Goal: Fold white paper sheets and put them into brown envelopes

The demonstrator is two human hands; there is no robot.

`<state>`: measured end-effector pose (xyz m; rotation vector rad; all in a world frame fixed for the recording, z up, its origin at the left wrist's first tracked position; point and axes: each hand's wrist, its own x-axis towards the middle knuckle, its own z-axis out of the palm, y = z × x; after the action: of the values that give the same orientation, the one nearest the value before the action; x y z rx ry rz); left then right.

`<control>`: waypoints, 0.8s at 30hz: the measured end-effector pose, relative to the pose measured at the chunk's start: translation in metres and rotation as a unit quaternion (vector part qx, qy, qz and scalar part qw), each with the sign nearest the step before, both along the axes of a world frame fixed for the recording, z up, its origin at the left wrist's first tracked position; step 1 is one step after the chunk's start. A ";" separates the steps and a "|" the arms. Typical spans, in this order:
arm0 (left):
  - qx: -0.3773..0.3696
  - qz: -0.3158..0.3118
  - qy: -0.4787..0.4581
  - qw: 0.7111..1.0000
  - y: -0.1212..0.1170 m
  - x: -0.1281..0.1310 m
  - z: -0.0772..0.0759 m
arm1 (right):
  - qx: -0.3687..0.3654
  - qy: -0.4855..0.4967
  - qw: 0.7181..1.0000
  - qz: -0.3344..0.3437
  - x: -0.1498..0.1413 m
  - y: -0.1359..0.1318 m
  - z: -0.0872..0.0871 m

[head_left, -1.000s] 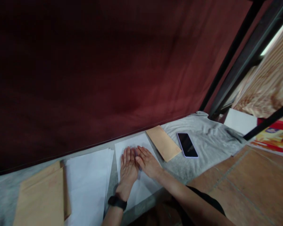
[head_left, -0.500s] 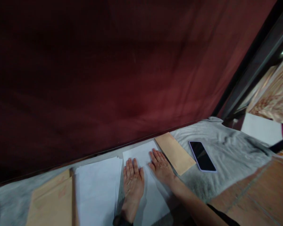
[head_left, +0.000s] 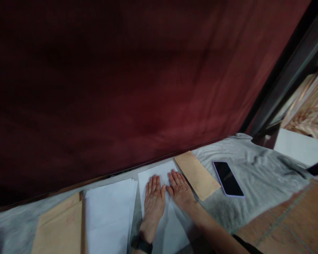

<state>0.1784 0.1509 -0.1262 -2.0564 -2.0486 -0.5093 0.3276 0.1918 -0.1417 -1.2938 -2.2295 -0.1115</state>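
Observation:
A sheet of white paper (head_left: 172, 225) lies flat on a grey cloth, and both my hands rest on it palm down. My left hand (head_left: 154, 199), with a dark band at the wrist, has its fingers stretched out on the sheet's left part. Beside it, my right hand (head_left: 180, 190) lies with spread fingers near the sheet's right edge. The two thumbs nearly meet in the middle. Just right of my right hand is a brown envelope (head_left: 197, 174). A stack of white paper (head_left: 108, 215) lies to the left of the sheet.
More brown envelopes (head_left: 59, 225) are piled at the far left. A phone (head_left: 228, 179) with a light purple edge lies on the grey cloth (head_left: 265, 169) at the right. A dark red upright surface (head_left: 148, 88) rises behind. Tiled floor (head_left: 286, 218) shows at lower right.
My left hand has slid to the right on the sheet, closer to my right hand. My right hand has hardly moved. The view has shifted slightly.

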 end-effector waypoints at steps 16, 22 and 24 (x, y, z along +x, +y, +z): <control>0.014 0.084 0.012 0.996 0.021 -0.032 -0.001 | -0.014 0.007 1.000 0.001 -0.001 -0.002 0.002; 0.006 0.057 0.029 0.998 -0.031 -0.016 -0.006 | 0.013 0.021 1.000 -0.006 -0.001 -0.001 0.000; -0.008 0.046 0.027 0.999 -0.043 -0.003 -0.005 | 0.001 0.010 1.000 -0.007 0.000 -0.001 0.002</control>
<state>0.1754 0.1077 -0.1317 -1.9524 -2.1101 -0.4192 0.3272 0.1910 -0.1401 -1.3043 -2.2035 -0.1064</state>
